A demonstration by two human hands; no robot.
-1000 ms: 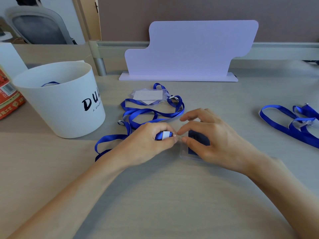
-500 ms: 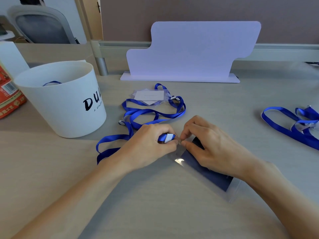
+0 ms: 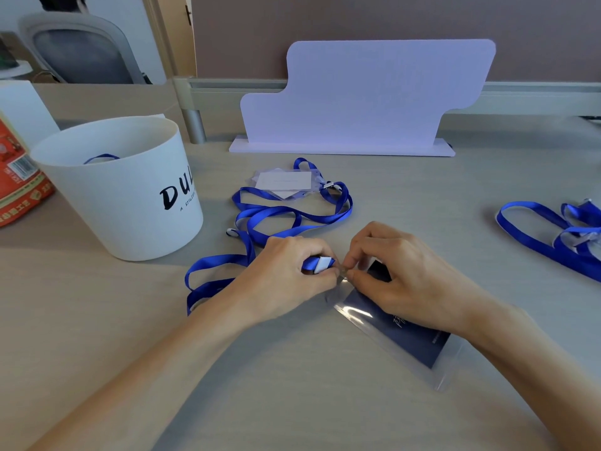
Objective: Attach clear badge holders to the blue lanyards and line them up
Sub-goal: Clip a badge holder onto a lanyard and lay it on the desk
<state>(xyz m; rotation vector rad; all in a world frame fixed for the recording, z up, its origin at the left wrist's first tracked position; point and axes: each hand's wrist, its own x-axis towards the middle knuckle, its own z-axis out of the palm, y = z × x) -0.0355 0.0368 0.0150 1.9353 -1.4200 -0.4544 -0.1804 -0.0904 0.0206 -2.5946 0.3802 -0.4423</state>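
- Left hand point(image 3: 286, 278), knuckles up, pinches the white-banded end of a blue ribbon lanyard point(image 3: 320, 264).
- Right hand point(image 3: 406, 275), fingers curled, nips the top edge of a clear plastic badge holder with dark blue card point(image 3: 403, 336), lying on the beige desk point(image 3: 292, 385).

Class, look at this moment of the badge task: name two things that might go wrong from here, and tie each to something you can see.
1. The left hand pinches the lanyard's clip end while the right hand grips only the top edge of the clear badge holder. The join is hidden by the fingers, so the clip may miss the slot.
2. The blue lanyard trails in loose loops beside a second lanyard; pulling could tangle them.
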